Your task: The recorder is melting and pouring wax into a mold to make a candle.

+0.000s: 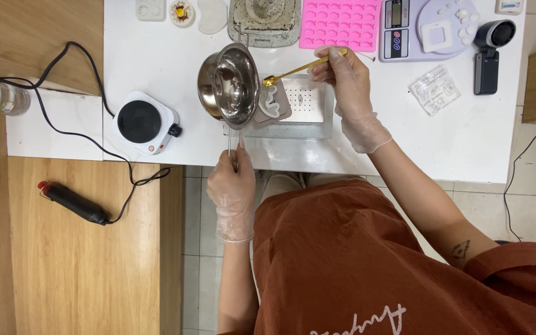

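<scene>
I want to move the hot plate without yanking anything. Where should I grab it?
Grip the small white hot plate by its white outer body, coming from the near and far sides. The black top disc may be hot, the knob juts out on the right, and the black cord leaves leftward.

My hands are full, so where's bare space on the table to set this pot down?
Bare patches: between the hot plate and the pot, and right of the clear tray below the packet. The back edge by the pink mould is crowded.
</scene>
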